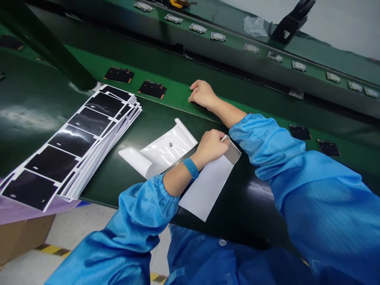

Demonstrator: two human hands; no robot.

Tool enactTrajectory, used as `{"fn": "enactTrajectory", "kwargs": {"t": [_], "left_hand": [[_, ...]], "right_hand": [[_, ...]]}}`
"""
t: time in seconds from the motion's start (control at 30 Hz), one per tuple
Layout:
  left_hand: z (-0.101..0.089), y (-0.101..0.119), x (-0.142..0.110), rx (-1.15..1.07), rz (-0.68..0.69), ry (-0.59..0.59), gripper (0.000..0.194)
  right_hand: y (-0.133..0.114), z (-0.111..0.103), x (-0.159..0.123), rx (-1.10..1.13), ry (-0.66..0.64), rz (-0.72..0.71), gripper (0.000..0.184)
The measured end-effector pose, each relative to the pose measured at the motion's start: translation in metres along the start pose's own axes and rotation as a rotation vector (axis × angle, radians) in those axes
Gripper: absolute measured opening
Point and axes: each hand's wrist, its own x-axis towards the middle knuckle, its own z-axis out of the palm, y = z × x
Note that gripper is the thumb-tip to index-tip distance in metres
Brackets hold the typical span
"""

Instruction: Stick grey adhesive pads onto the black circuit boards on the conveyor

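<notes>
My left hand (212,147) is closed at the upper end of a white sheet (204,186) with a grey end strip, lying on the dark green table. A narrow white edge sticks up by its fingertips. Further out, my right hand (203,95) reaches over the green belt, fingers curled at a thin black panel (198,105) mostly hidden beneath it. Left of my left hand lies a curled white backing film (166,148) with a small dark mark. Farther left is a thick stack of sheets (74,140) bearing black rectangular stickers.
More black panels (152,89) lie along the green belt (175,93) on both sides. Small silvery parts (218,37) line the raised ledge behind. A dark green post (56,51) stands at the left. A cardboard box (25,237) sits below the table's left edge.
</notes>
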Motion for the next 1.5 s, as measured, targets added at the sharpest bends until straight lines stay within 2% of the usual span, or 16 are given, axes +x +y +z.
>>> {"fn": "enactTrajectory", "kwargs": {"t": [0.23, 0.5, 0.7, 0.83, 0.93, 1.03, 1.07, 1.13, 1.2, 1.27, 1.4, 1.5], "left_hand": [[0.000, 0.001, 0.002, 0.008, -0.024, -0.001, 0.036], [-0.001, -0.002, 0.002, 0.023, -0.011, -0.009, 0.034], [-0.001, -0.001, 0.003, 0.025, 0.004, -0.006, 0.034], [-0.001, -0.001, 0.003, 0.041, 0.003, 0.002, 0.037], [-0.001, -0.001, 0.001, 0.044, -0.004, -0.007, 0.039], [-0.002, 0.001, 0.000, 0.034, -0.007, -0.017, 0.040], [-0.002, 0.002, 0.000, 0.031, -0.011, -0.020, 0.040], [-0.001, 0.003, 0.000, 0.034, -0.024, -0.026, 0.039], [-0.001, 0.004, 0.000, 0.048, -0.027, -0.031, 0.038], [-0.001, 0.003, 0.000, 0.067, -0.008, -0.026, 0.039], [-0.001, -0.001, 0.001, 0.067, 0.036, -0.016, 0.034], [-0.001, -0.003, 0.001, 0.064, 0.041, -0.007, 0.026]], "right_hand": [[0.009, -0.006, -0.007, -0.046, 0.014, -0.008, 0.032], [0.025, -0.011, -0.015, -0.001, 0.045, -0.097, 0.030], [0.022, -0.014, -0.027, -0.208, 0.061, -0.145, 0.037], [0.020, -0.015, -0.031, -0.388, 0.058, -0.060, 0.048], [0.030, -0.027, -0.027, -0.406, 0.054, 0.029, 0.056], [0.041, -0.050, -0.020, -0.277, 0.014, 0.098, 0.067], [0.042, -0.057, -0.018, -0.221, 0.013, 0.106, 0.064], [0.033, -0.065, -0.013, -0.129, 0.052, 0.066, 0.046], [0.012, -0.060, -0.008, -0.075, 0.082, -0.032, 0.025], [-0.015, -0.043, -0.004, -0.041, 0.012, -0.144, 0.011], [-0.060, 0.004, 0.005, -0.052, -0.236, -0.251, 0.017], [-0.069, 0.027, 0.011, -0.097, -0.288, -0.266, 0.018]]}}
